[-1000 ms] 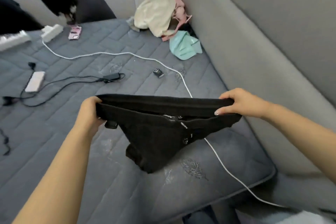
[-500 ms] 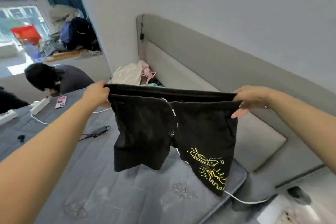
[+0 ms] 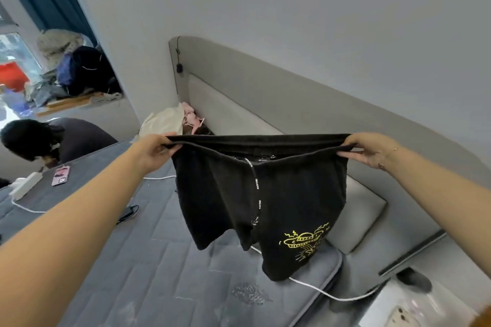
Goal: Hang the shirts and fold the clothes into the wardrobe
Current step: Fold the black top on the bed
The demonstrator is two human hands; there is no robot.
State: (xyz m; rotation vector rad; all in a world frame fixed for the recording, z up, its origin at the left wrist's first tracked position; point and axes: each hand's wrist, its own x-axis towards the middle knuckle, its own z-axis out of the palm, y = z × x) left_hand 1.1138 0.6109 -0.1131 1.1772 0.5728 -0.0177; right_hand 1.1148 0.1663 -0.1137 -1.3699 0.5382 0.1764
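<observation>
Left hand (image 3: 156, 150), right hand (image 3: 372, 150) fingers clamp black shorts (image 3: 260, 194) waistband ends; hems hang above mattress (image 3: 159, 260).

light: soft daylight from window (image 3: 16, 66) (overexposed) | edges: wide-angle bend | focus: slightly soft

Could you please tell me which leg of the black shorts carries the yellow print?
It is the leg hanging below the right hand: the black fabric shorts show a yellow line drawing near that hem, while the leg below the left hand is plain black.
</observation>
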